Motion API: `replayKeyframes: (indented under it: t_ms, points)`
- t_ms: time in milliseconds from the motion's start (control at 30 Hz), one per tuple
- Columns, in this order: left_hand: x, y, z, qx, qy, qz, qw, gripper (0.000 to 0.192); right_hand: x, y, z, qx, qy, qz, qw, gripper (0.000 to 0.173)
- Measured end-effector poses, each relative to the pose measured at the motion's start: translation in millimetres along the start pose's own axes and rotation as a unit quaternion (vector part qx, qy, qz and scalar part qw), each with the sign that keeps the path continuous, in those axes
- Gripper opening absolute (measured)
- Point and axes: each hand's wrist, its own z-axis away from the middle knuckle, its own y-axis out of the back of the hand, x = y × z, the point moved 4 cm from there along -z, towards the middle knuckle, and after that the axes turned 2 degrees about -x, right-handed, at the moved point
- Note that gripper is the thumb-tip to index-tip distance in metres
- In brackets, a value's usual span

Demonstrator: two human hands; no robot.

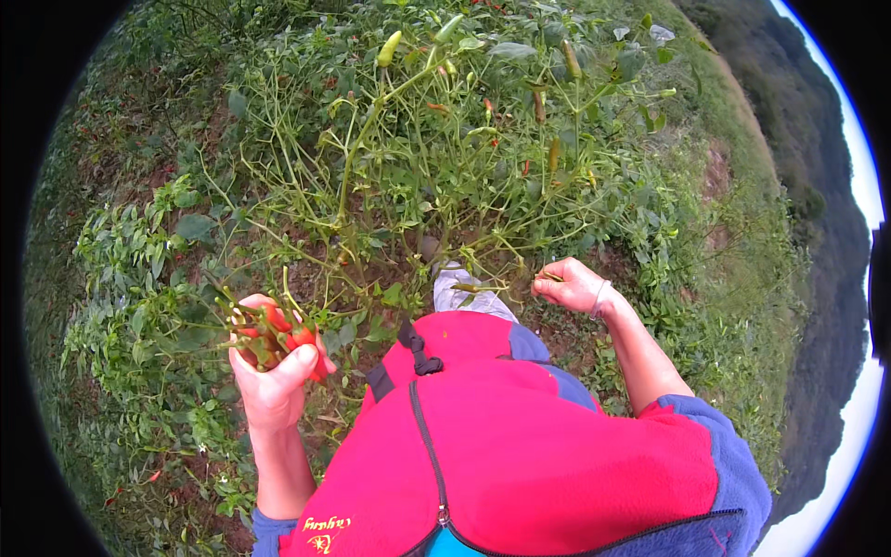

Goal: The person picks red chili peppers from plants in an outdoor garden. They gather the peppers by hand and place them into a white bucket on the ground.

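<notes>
A bunch of red and brownish-green chili peppers point(268, 335) with green stems fills my left hand point(278, 383), whose thumb presses across them. My right hand point(572, 285), with a pale band at the wrist, is closed with its fingertips around a small green piece, perhaps a stem or chili; most of it is hidden. Between the hands, nearer the right one, a greenish-brown chili point(465, 287) hangs on a thin branch. The chili plant point(355, 153) in front of me bears a yellow-green chili point(389, 49) at its top and several orange, red and brown ones.
Thin branches spread close around both hands. Leafy plants point(139, 244) grow on the left, with reddish-brown soil point(223, 536) between them. My grey trouser leg point(468, 289) stands at the plant's base. Grass point(738, 278) and a dark hillside lie to the right.
</notes>
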Motion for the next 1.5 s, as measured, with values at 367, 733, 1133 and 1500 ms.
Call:
replayKeyframes:
  t_ms: [367, 733, 1133, 1500]
  points:
    - [-25.8, -118.7, -34.8, -0.177, 0.093, -0.077, 0.977, 0.05, -36.4, -29.4, -113.3, 0.262, 0.202, -0.009, 0.944, 0.017]
    - [-129.8, -195.2, -180.2, -0.161, 0.096, -0.356, 0.915, 0.034, -45.5, -4.1, -95.8, -0.016, 0.25, 0.127, 0.96, 0.02]
    - [-159.1, -196.3, -208.2, -0.02, 0.1, -0.425, 0.899, 0.056, 18.5, 288.8, -210.7, 0.093, 0.058, -0.142, 0.984, 0.014]
    - [-151.5, -207.4, -209.6, 0.092, 0.187, -0.268, 0.941, 0.057, 160.5, 244.8, -346.8, 0.072, -0.104, 0.274, 0.953, 0.024]
